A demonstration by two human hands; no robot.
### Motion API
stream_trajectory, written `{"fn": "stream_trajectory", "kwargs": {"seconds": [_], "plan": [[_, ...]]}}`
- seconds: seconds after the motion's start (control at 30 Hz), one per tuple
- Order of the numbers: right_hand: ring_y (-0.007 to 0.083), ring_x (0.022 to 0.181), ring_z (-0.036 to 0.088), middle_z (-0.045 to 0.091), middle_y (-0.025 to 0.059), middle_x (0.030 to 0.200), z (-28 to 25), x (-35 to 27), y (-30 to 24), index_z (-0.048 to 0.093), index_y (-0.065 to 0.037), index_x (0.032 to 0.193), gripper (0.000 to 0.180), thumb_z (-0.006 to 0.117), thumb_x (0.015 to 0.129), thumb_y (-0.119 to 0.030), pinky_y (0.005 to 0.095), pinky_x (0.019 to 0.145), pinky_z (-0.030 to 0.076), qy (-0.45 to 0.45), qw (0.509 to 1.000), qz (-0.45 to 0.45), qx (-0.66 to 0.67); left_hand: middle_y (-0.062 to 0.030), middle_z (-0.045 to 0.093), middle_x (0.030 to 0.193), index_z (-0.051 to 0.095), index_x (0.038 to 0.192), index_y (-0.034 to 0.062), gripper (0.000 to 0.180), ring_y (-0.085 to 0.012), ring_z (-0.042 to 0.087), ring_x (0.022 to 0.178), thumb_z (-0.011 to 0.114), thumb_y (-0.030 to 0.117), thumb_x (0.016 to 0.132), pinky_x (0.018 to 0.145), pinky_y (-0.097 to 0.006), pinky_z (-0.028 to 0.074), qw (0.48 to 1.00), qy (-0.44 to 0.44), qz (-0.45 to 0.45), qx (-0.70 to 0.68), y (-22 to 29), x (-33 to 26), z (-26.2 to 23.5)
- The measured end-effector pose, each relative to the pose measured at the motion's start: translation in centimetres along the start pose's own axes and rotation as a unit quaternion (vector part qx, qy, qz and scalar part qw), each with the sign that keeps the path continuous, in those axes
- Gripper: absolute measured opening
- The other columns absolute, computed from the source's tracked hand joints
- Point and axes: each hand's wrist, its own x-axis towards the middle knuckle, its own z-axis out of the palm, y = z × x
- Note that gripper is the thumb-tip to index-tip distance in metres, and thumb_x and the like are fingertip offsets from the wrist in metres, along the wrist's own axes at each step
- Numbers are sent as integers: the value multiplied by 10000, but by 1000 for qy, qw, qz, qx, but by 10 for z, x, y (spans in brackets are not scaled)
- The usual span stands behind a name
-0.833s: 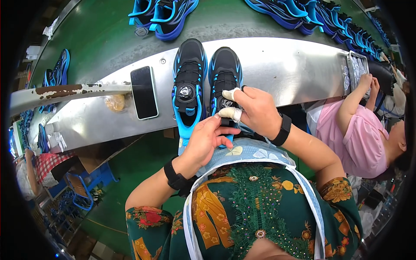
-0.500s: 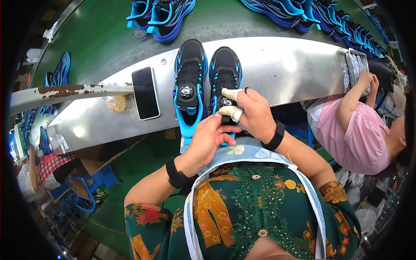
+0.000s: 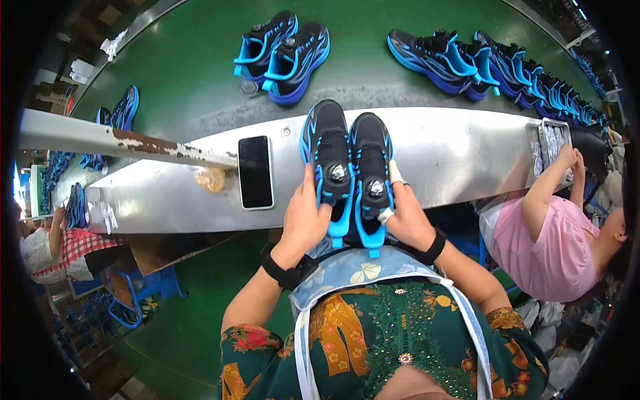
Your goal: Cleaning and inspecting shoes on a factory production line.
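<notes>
Left hand (image 3: 303, 223) now gripping left shoe (image 3: 328, 160) | right hand (image 3: 408, 220) gripping right shoe (image 3: 372, 167) (grips closed) | pair sitting on tabletop (image 3: 460, 153), phone (image 3: 255, 172) left

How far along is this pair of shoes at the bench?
Done, by the look of it: the black-and-blue pair sits side by side on the metal bench, dial closures fitted on both tongues. In hand: the left hand and right hand each grip a heel end. Left: the pair is not yet on the green belt, where other blue shoes already lie.
</notes>
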Motion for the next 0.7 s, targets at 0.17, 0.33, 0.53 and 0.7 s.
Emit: {"fn": "stream_trajectory", "kwargs": {"seconds": [0.17, 0.33, 0.53, 0.7], "plan": [[410, 1132, 589, 588, 306, 1215, -71, 125, -16, 243, 54, 1479, 800, 664, 861, -230, 430, 924, 479, -17, 998, -58, -15, -340, 637, 996, 402, 1413, -2, 696, -498, 618, 961, 585, 228, 782, 856, -519, 477, 995, -38, -62, -63, 7, 138, -20], [375, 1260, 526, 540, 284, 1338, -102, 261, -6, 340, 50, 1449, 738, 621, 911, -371, 380, 1026, 417, 74, 991, -49, 98, -281, 661, 1075, 567, 1217, -27, 466, -392, 683, 931, 542, 190, 805, 709, -444, 581, 989, 1, -137, -60, 50, 269, -29], [251, 1197, 575, 627, 152, 1284, -179, 260, -56, 582, -50, 1323, 506, 663, 921, -346, 335, 1030, 413, -97, 974, -189, -85, -220, 633, 1016, 614, 1088, -13, 303, -412, 589, 952, 572, 186, 862, 869, -489, 456, 888, 433, 115, 102, 15, 327, -29], [289, 910, 664, 688, 158, 978, -325, 213, 24, 720, -94, 1057, 349, 756, 767, -286, 377, 807, 532, -81, 895, -1, -439, -132, 669, 946, 685, 1049, 47, 185, -277, 641, 842, 601, 76, 886, 742, -372, 506, 920, 84, 347, -160, 152, 288, 47]]}}
